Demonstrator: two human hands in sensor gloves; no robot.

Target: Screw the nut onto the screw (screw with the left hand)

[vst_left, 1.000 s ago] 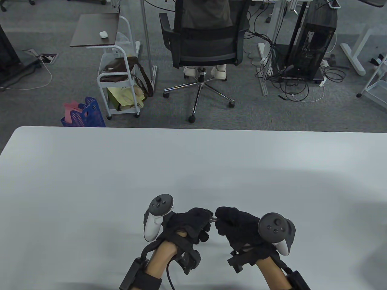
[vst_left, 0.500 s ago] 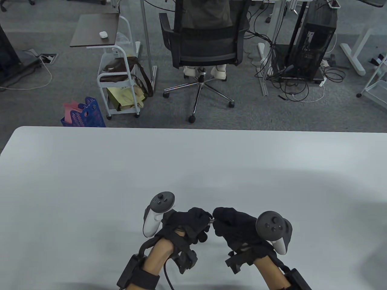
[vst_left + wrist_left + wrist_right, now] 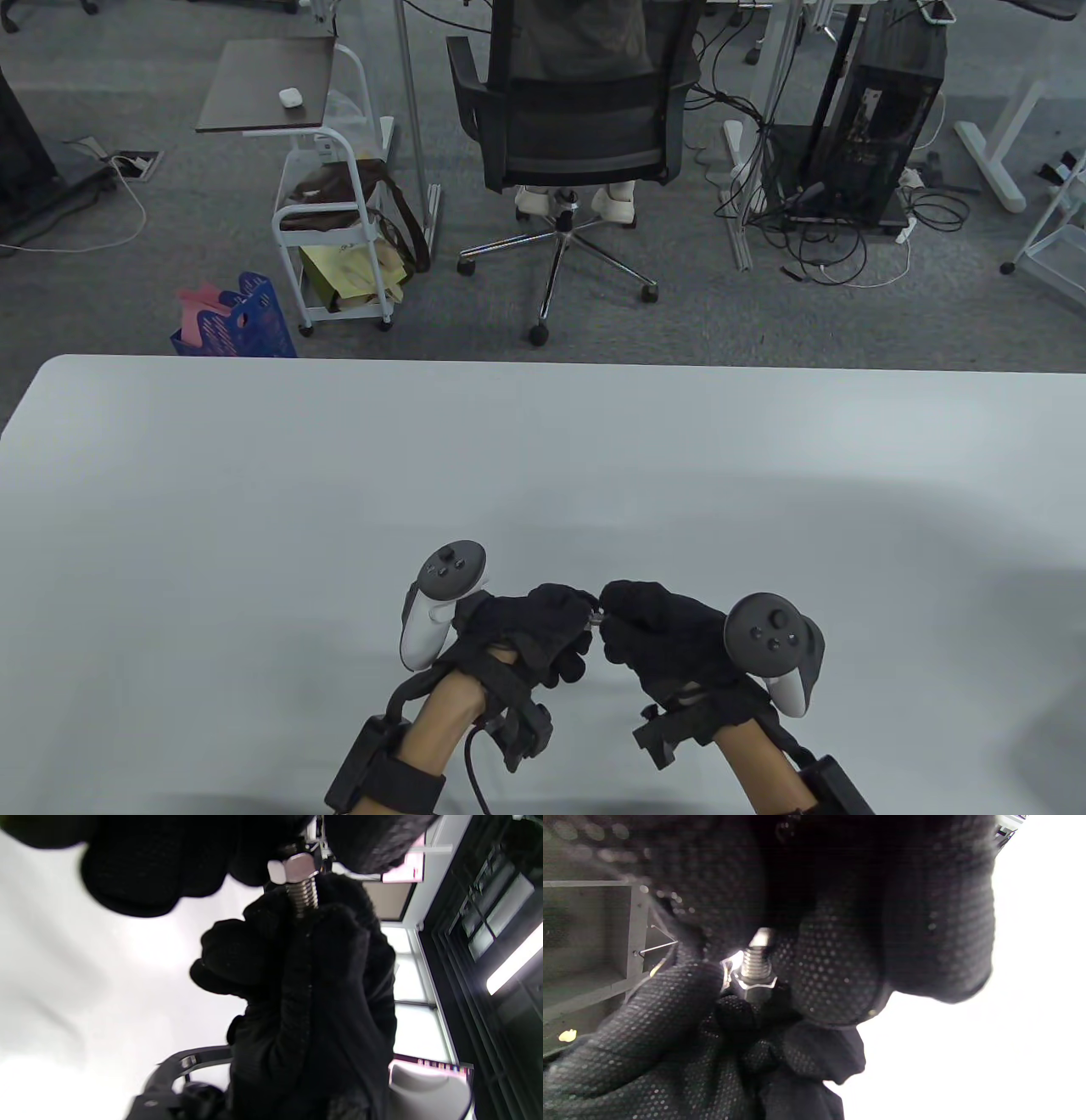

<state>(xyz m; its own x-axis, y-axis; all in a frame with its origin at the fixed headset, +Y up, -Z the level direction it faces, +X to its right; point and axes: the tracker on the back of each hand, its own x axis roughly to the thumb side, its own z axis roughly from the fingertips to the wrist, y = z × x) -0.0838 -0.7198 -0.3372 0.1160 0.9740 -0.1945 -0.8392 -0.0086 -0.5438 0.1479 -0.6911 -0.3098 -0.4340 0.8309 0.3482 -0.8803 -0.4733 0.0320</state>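
From my remote seat, the white table fills the lower half of the table view, with grey carpet beyond its far edge. Behind it stands a black office chair with someone seated, only the back and white shoes showing. To the right a dark computer tower sits among tangled cables; to the left a white cart carries bags under a brown top, and a blue basket rests on the floor just beside it.

At the table's near edge my two gloved hands meet, fingertips together, nothing standing between them and the camera. The left hand pinches the nut, a bright hex piece seated at the upper end of the thread in the left wrist view. The right hand grips the screw, its thumb and fingers wrapped around the shank so that only a short run of thread shows between glove and nut. In the right wrist view the screw's tip stands clear of the nut, which is already on the thread. From above, just a glint of metal shows where the hands touch, held above the table surface.
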